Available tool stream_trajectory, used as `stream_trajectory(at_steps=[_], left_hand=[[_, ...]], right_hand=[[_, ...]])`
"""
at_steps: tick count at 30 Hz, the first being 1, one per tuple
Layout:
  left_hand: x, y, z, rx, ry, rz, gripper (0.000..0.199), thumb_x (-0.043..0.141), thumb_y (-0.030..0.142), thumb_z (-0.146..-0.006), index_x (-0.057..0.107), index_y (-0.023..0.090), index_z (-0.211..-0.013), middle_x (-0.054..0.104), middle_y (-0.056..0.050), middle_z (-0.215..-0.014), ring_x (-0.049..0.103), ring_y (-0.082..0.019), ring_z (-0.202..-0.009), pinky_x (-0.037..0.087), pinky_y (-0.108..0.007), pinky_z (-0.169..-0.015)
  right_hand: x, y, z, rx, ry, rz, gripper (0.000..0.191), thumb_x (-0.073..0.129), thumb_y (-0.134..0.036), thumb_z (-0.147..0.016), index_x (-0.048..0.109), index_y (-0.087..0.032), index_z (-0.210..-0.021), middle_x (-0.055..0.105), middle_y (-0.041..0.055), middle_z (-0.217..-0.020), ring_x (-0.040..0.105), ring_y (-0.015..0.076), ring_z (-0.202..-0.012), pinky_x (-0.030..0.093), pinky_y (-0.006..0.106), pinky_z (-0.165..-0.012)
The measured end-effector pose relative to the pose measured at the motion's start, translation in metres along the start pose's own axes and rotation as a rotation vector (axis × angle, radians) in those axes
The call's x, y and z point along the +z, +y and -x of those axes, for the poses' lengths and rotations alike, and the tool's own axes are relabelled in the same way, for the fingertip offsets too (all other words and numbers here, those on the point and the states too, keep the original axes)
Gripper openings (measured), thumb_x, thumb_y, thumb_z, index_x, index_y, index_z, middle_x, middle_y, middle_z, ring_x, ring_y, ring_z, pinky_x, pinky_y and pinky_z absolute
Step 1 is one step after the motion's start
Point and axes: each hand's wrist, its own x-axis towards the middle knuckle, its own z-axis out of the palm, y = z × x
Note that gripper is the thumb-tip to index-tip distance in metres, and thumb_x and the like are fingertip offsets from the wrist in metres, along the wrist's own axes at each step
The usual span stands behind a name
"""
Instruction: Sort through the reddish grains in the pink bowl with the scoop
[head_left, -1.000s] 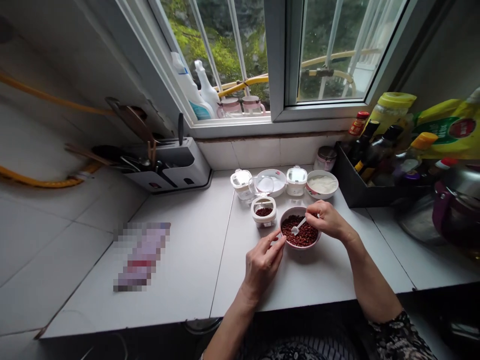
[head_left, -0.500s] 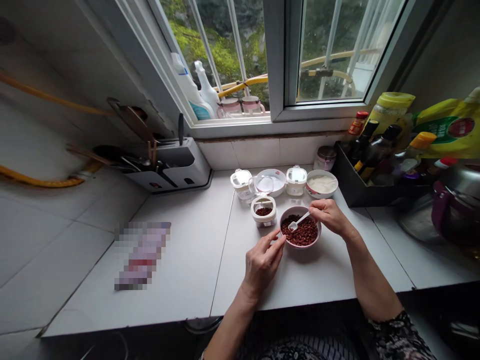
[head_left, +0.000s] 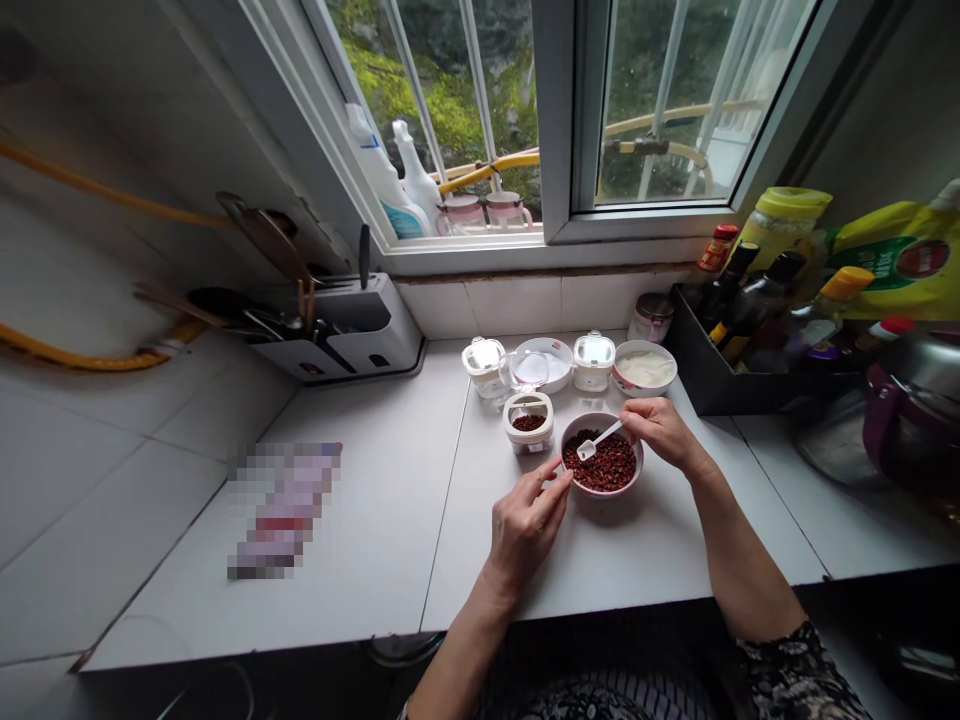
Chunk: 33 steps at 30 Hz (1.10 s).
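Pinches the white spoon (head_left: 603,438) in the right hand (head_left: 661,432), angled lengthwise left and near over the bowl (head_left: 604,494), with the left hand (head_left: 523,520) unclenched against its left rim.

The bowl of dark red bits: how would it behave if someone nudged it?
The bowl would probably slide rather than roll, since it sits upright on a smooth counter. A hard shove might scatter some small, loose red bits. The left hand, at its side, would likely steady it.
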Motion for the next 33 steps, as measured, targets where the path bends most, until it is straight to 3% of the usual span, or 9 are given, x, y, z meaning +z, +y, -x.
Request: stream_trajectory(at_steps=[6, 10, 14, 24, 33], left_hand=[[0.000, 0.001, -0.001, 0.010, 0.003, 0.000, 0.028, 0.055, 0.012, -0.095, 0.066, 0.020, -0.119, 0.070, -0.013, -0.118, 0.071, -0.020, -0.100, 0.061, -0.030, -0.081], [0.000, 0.000, 0.000, 0.000, -0.001, 0.012, 0.029, 0.055, 0.011, -0.095, 0.066, 0.021, -0.120, 0.069, -0.013, -0.120, 0.072, -0.020, -0.099, 0.061, -0.030, -0.082], [0.000, 0.000, 0.000, 0.001, 0.002, 0.013, 0.028, 0.055, 0.011, -0.095, 0.067, 0.020, -0.119, 0.070, -0.013, -0.119, 0.072, -0.019, -0.097, 0.061, -0.029, -0.081], [-0.001, 0.001, -0.001, 0.006, 0.010, 0.008, 0.028, 0.056, 0.011, -0.094, 0.067, 0.021, -0.118, 0.070, -0.012, -0.118, 0.071, -0.020, -0.099, 0.061, -0.029, -0.081], [0.001, 0.000, 0.000, 0.002, 0.007, 0.012, 0.031, 0.055, 0.010, -0.094, 0.066, 0.022, -0.120, 0.070, -0.012, -0.119, 0.072, -0.019, -0.096, 0.061, -0.029, -0.081]], right_hand=[[0.000, -0.001, 0.000, 0.000, -0.005, 0.012, 0.029, 0.049, -0.033, -0.077, 0.046, -0.020, -0.051, 0.050, -0.0009, -0.049, 0.045, 0.0116, -0.051, 0.034, 0.024, -0.050], [0.006, -0.002, -0.001, -0.111, 0.014, 0.185, 0.033, 0.048, -0.030, -0.078, 0.037, -0.020, -0.049, 0.040, -0.0026, -0.048, 0.037, 0.0106, -0.052, 0.028, 0.025, -0.052], [0.012, -0.005, -0.001, -0.176, -0.033, 0.212, 0.036, 0.045, -0.030, -0.080, 0.030, -0.021, -0.049, 0.032, -0.0037, -0.048, 0.033, 0.0101, -0.052, 0.027, 0.027, -0.054], [0.006, -0.002, 0.001, -0.008, -0.056, 0.032, 0.032, 0.048, -0.034, -0.079, 0.042, -0.020, -0.050, 0.047, -0.0020, -0.049, 0.042, 0.0110, -0.051, 0.032, 0.025, -0.051], [0.004, -0.001, 0.000, 0.017, -0.041, -0.033, 0.031, 0.052, -0.034, -0.078, 0.047, -0.019, -0.051, 0.055, -0.0004, -0.048, 0.048, 0.0119, -0.050, 0.036, 0.024, -0.051]])
